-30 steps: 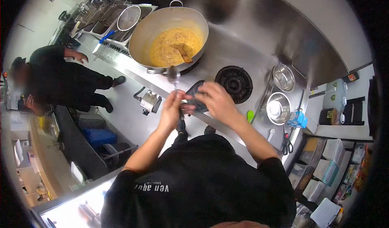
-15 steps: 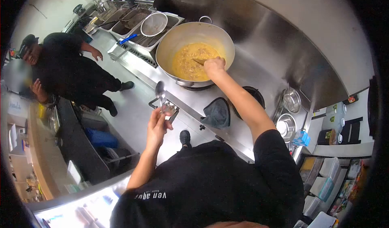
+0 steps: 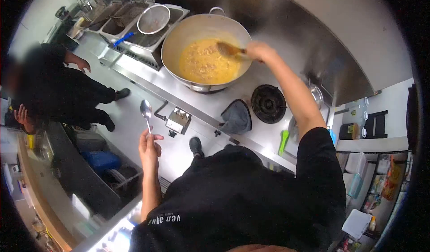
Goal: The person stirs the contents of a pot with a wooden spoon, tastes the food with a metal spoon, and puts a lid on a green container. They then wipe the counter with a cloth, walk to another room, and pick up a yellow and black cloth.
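Observation:
A big metal pot (image 3: 171, 54) with yellow food (image 3: 201, 66) inside sits on the steel counter. Over its right side, my right hand (image 3: 260, 52) grips a brown spoon or spatula (image 3: 229, 49), whose blurred head is above the food. My left hand (image 3: 149, 149), in front of my body, pinches a metal spoon (image 3: 146, 109) by the handle, bowl up, away from the pot.
A sieve (image 3: 153, 19) and blue handle (image 3: 123, 39) lie over the fryers at the back left. Right of the pot are a grey cloth (image 3: 236, 118), a black burner (image 3: 268, 103) and a green utensil (image 3: 284, 142). Another person (image 3: 67, 88) stands at left.
The brown utensil has come up out of the food, with my right hand further right. My left hand and the metal spoon have shifted left. The view has turned, showing the burner and green utensil.

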